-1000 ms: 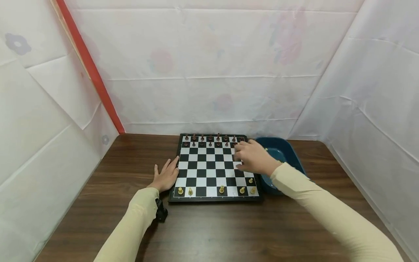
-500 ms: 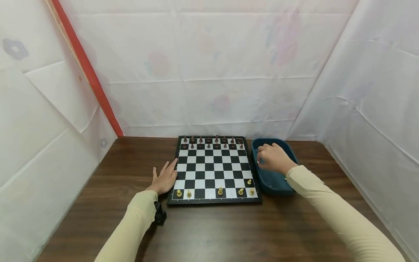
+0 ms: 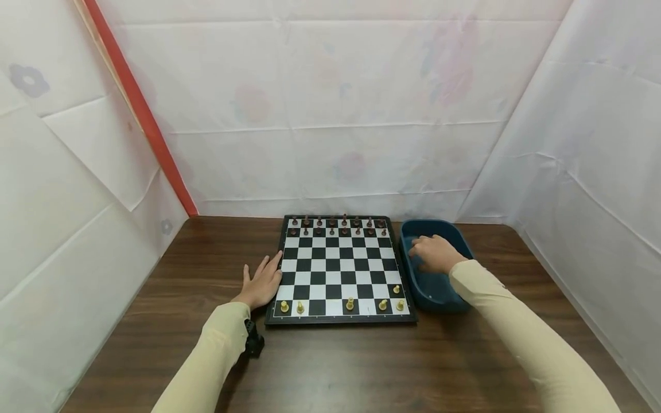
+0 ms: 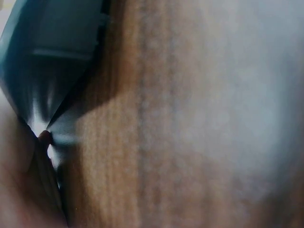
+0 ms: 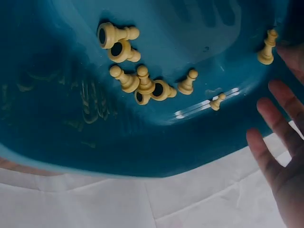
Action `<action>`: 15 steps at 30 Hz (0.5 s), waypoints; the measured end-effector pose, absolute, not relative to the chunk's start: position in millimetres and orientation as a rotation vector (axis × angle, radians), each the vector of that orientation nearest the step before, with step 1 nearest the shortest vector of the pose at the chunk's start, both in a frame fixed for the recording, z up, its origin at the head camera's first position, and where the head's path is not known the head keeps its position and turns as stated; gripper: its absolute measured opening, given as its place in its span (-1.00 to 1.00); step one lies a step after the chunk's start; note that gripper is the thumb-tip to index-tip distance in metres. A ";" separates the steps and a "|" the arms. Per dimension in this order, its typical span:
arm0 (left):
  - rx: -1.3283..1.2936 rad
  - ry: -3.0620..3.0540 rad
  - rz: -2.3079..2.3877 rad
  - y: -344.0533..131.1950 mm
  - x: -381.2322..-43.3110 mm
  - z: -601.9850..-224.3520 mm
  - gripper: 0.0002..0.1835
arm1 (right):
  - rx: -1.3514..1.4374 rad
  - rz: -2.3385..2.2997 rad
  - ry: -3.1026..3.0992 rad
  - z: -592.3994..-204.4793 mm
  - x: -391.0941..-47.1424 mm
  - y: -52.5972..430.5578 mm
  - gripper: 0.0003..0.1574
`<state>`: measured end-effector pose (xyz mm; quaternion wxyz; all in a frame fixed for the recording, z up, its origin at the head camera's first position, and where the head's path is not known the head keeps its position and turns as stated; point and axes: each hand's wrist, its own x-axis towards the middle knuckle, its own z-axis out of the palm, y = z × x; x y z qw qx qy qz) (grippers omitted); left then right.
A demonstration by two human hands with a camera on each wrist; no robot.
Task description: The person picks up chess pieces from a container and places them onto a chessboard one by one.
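My left hand [image 3: 260, 284] rests with spread fingers against the left edge of the chessboard [image 3: 333, 321]; the left wrist view shows it only partly, next to the dark board side. Over at the right, my right hand [image 3: 436, 253] reaches down into a blue tub [image 3: 439, 307]. In the right wrist view its fingers [image 5: 273, 114] are extended, with nothing seen between them. Closest to them lies a pale yellow chess piece [image 5: 267, 47], perhaps a bishop. Several yellow pawns [image 5: 186, 83] lie scattered on the tub floor, some tipped over. The thumb is not clearly seen.
Dark red chess pieces [image 3: 344, 221] fill two rows at the board's far side. Along the near side stand several yellow pieces [image 3: 350, 304], with one yellow pawn [image 3: 396, 288] ahead at the right. White sheets [image 3: 330, 115] enclose the wooden table [image 3: 330, 373].
My right hand has moved from over the board's right side into the blue tub and lowered there. My left hand has stayed at the board's edge.
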<state>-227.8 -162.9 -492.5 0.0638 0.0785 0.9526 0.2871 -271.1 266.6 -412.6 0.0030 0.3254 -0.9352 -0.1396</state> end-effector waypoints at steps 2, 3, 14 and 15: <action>0.235 2.879 0.862 -163.2 -227.9 -493.0 -0.41 | 1.051 -0.437 -2.948 -413.5 -273.0 266.9 -0.64; 0.236 2.882 0.863 -163.3 -227.9 -493.1 -0.41 | 1.069 -0.437 -2.950 -413.8 -273.6 266.9 -0.65; 0.225 2.886 0.839 -162.2 -229.3 -493.1 -0.40 | 1.236 -0.426 -2.838 -425.0 -284.0 270.4 -0.82; 0.226 2.887 0.840 -162.4 -229.5 -492.9 -0.40 | 1.242 -0.416 -2.825 -425.8 -285.1 270.8 -0.84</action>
